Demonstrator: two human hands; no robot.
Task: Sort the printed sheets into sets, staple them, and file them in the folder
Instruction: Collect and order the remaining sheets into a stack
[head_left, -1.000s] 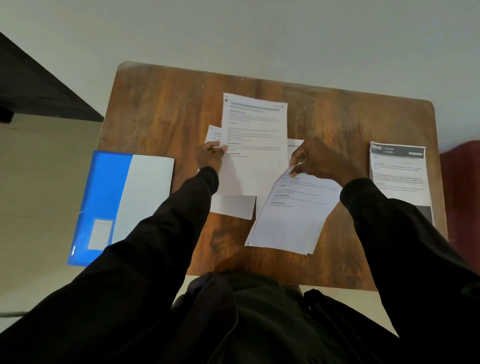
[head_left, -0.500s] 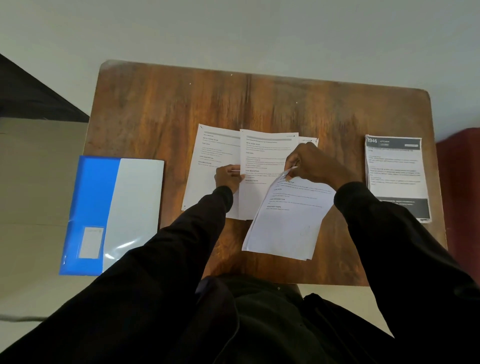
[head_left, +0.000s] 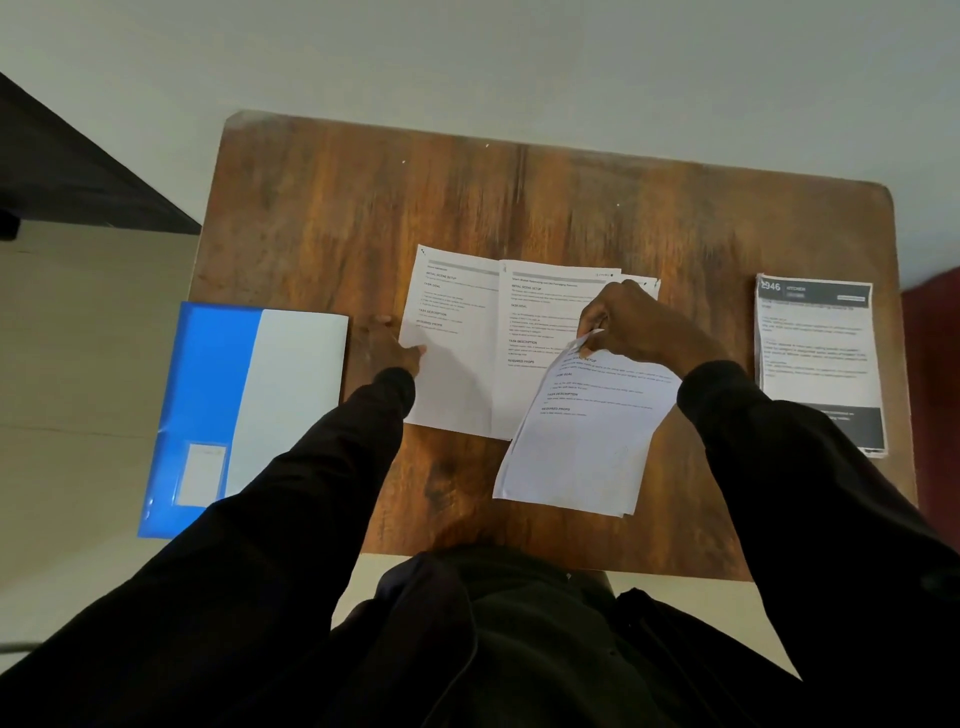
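Observation:
Two printed sheets lie side by side in the middle of the wooden table: a left sheet and a middle sheet that overlaps it. My left hand, blurred, rests at the left sheet's left edge with its fingers stretched out on the table. My right hand pinches the top corner of a tilted bundle of sheets, which lies over the middle sheet's right side. A blue folder with a white sheet on it lies at the table's left edge.
A separate stack of printed pages with a dark header sits at the table's right edge. The folder overhangs the table's left side. A dark piece of furniture stands at the far left. My black sleeves cover the table's near edge.
My left hand laid the sheet it held down beside the first one, let go and slid to the left sheet's outer edge. My right hand kept its pinch on the tilted bundle.

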